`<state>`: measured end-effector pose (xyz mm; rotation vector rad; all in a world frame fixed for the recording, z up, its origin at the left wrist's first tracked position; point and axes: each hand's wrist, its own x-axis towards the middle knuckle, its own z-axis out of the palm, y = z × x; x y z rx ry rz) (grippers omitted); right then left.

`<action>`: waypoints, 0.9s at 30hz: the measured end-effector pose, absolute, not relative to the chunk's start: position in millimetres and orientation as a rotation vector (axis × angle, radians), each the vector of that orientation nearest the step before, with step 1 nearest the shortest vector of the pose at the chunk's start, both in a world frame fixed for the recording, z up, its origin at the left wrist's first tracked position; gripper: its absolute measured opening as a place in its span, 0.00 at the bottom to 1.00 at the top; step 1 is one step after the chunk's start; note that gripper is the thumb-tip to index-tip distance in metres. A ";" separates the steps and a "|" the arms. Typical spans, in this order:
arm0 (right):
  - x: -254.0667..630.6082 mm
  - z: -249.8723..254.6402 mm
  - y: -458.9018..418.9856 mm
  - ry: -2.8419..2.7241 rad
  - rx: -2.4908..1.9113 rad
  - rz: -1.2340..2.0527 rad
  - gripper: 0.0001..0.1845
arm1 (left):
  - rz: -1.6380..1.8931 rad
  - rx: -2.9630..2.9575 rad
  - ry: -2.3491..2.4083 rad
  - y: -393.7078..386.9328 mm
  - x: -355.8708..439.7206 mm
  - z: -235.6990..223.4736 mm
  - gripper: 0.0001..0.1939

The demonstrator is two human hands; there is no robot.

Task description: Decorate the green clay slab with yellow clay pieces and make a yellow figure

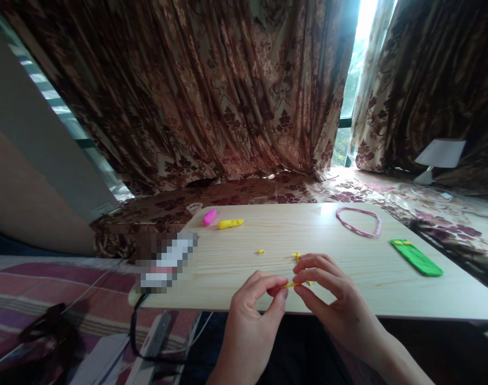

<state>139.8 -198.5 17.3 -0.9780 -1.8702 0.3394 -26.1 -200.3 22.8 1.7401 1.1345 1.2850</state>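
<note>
Between my two hands, over the near part of the pale wooden table (227, 256), a thin strip of yellow modelling clay (291, 285) is pinched at both ends. My left hand (256, 307) has its thumb and forefinger closed on the left end. The right end sits in the thumb and fingers of my right hand (338, 291). Just beyond my right fingers lies a small yellow clay shape (296, 257), partly hidden by them. A small yellow clay lump (261, 251) rests farther left. At right is a flat green clay slab (417, 258) with yellow pieces on its far end.
A pink clay stick (209, 217) and a thicker yellow clay stick (231, 223) lie at the far left. A twisted pink loop (358, 233) lies at the far right. A blurred-out device (169, 262) with a black cable occupies the left edge. A lamp (440, 155) stands beyond the table.
</note>
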 end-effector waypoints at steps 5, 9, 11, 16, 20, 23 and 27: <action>141.0 13.9 -197.7 -1.851 -0.971 0.349 0.10 | 1.264 1.755 1.155 -199.6 -27.6 23.8 0.05; 139.8 15.9 -197.5 -1.874 -0.964 0.356 0.09 | 1.261 1.766 1.146 -199.1 -27.7 24.0 0.05; 138.6 17.4 -197.7 -1.890 -0.963 0.366 0.07 | 1.263 1.768 1.149 -199.5 -28.1 23.3 0.05; 138.0 15.7 -197.6 -1.888 -0.971 0.356 0.06 | 1.251 1.791 1.180 -200.3 -29.3 21.6 0.05; 139.0 13.1 -196.4 -1.889 -0.966 0.354 0.07 | 1.250 1.810 1.171 -200.1 -29.4 21.1 0.04; 139.0 13.0 -196.6 -1.879 -0.950 0.353 0.08 | 1.261 1.815 1.153 -199.9 -29.6 20.0 0.04; 138.5 13.9 -198.5 -1.893 -0.954 0.375 0.07 | 1.270 1.827 1.149 -199.1 -30.1 17.8 0.04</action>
